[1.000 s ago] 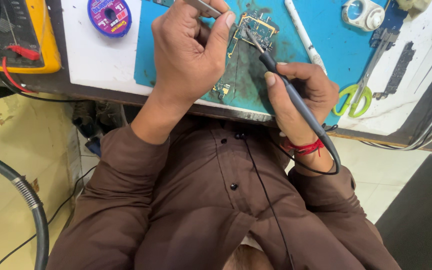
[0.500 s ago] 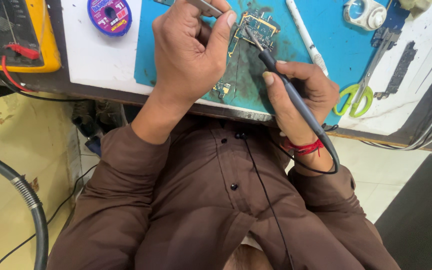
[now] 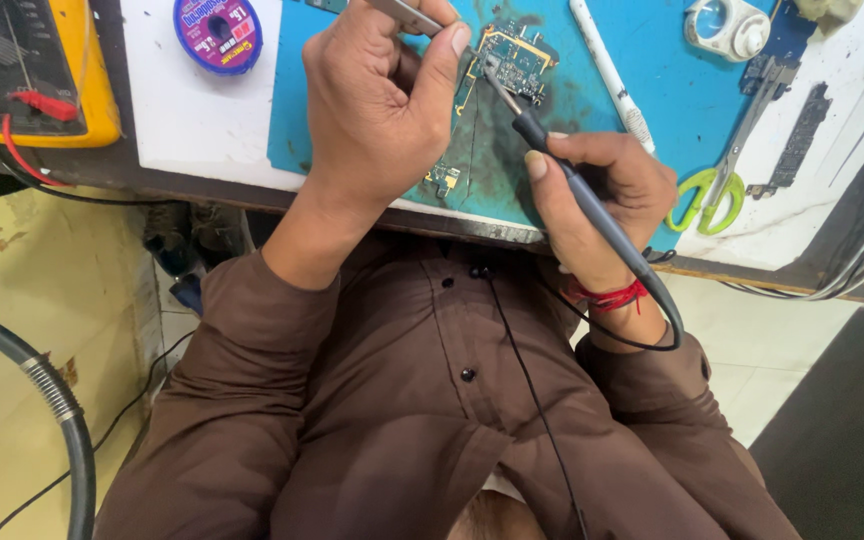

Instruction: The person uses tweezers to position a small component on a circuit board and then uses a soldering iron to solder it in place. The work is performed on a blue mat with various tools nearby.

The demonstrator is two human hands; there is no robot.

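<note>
My right hand [image 3: 607, 195] pinches a black soldering iron [image 3: 567, 180] like a pencil. Its tip touches the small circuit board [image 3: 517, 60], which lies on the blue mat [image 3: 652, 90] near the top of the table. My left hand [image 3: 377, 110] is curled above the mat, thumb and fingers pinching thin metal tweezers [image 3: 407, 15] just beside the board. Green-handled scissors [image 3: 717, 190] lie to the right. A purple spool [image 3: 217, 32] and a yellow meter [image 3: 37, 70] sit on the left.

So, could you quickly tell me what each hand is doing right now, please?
Left hand: closed, pinching metal tweezers above the circuit board.
Right hand: closed around a soldering iron, tip at the circuit board.
</note>
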